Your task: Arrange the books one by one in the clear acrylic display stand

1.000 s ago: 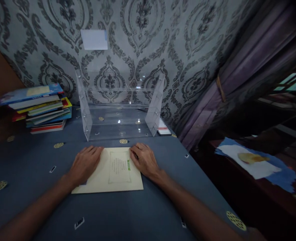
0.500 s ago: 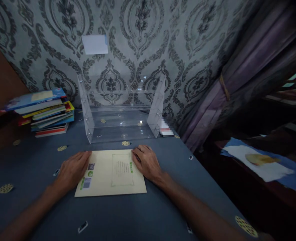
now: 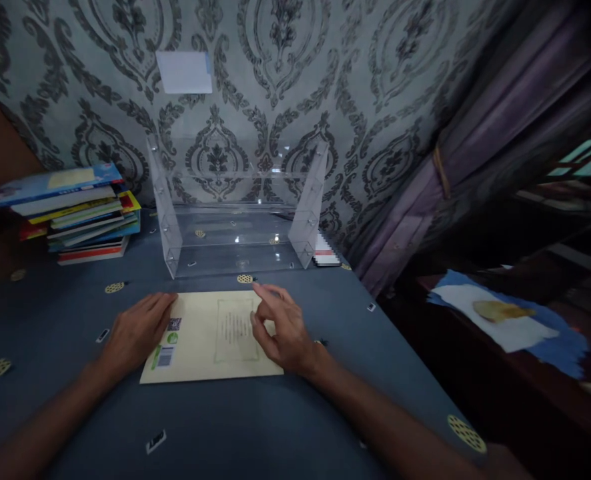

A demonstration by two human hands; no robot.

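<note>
A cream-coloured flat book or booklet (image 3: 200, 340) lies on the dark blue patterned tablecloth, with a barcode and green marks at its left and a framed text block at its right. My left hand (image 3: 138, 329) rests along its left edge, palm down, fingers together, its fingertips at the top left corner. Over the right part of the booklet is my right hand (image 3: 281, 327), fingers bent and apart, with nothing visible between thumb and forefinger. Behind the booklet stands a clear acrylic rack (image 3: 167, 223) with tiered shelves.
A stack of books (image 3: 88, 213) sits at the back left. White papers (image 3: 327, 253) lie right of the rack, beside the table's edge. A purple curtain (image 3: 410, 207) hangs at the right, near a blue and white cloth (image 3: 515, 323). A white card (image 3: 185, 72) is on the wall.
My right hand has lifted from the booklet's right edge, and its thumb and forefinger have spread apart. My left hand stays at the left edge. The whole view has shifted slightly.
</note>
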